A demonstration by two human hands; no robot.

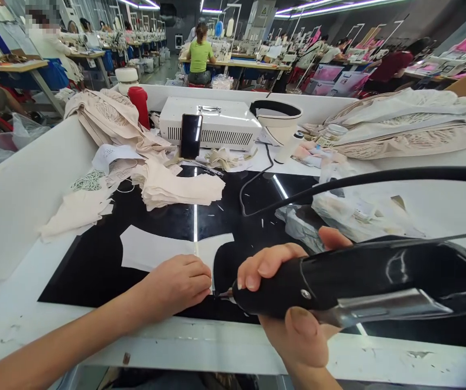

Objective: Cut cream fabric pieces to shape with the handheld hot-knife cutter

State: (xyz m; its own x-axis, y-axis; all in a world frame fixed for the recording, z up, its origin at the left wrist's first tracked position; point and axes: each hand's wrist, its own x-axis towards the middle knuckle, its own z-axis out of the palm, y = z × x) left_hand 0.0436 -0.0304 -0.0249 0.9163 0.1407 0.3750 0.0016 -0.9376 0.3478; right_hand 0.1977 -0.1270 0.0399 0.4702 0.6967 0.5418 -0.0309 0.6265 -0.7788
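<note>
My right hand is wrapped around a black corded hand tool, which has a pointed metal tip and a long metal lever along its side. The tip meets the edge of a curved white fabric piece lying flat on a glossy black board. Just left of the tip, my left hand has its fingers closed together on the near edge of that fabric. Part of the fabric is hidden beneath the left hand. From the tool, a thick black cable runs off to the right.
Beige fabric pieces are stacked beyond the board, with more cloth at left. A phone leans on a white vented box. Plastic bags lie at right, near a round container. People work at machines farther off.
</note>
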